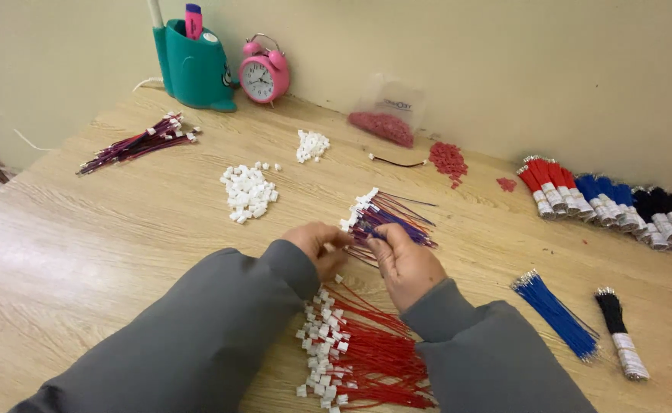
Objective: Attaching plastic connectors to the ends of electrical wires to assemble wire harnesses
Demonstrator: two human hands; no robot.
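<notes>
Red wire pile (366, 352) with white connectors, nearest, on desk (83, 252) under wrists. Left hand (317, 243) and right hand (405, 260) meet above it; fingers of both pinch blue-red wire bundle (386, 218) at connector end, bundle fans away over desk. Risk: sleeve drags red pile, tangles it; loose pinch lets bundle splay. Beyond: white connector heap (248, 193), pink alarm clock (263, 73) at wall.
</notes>
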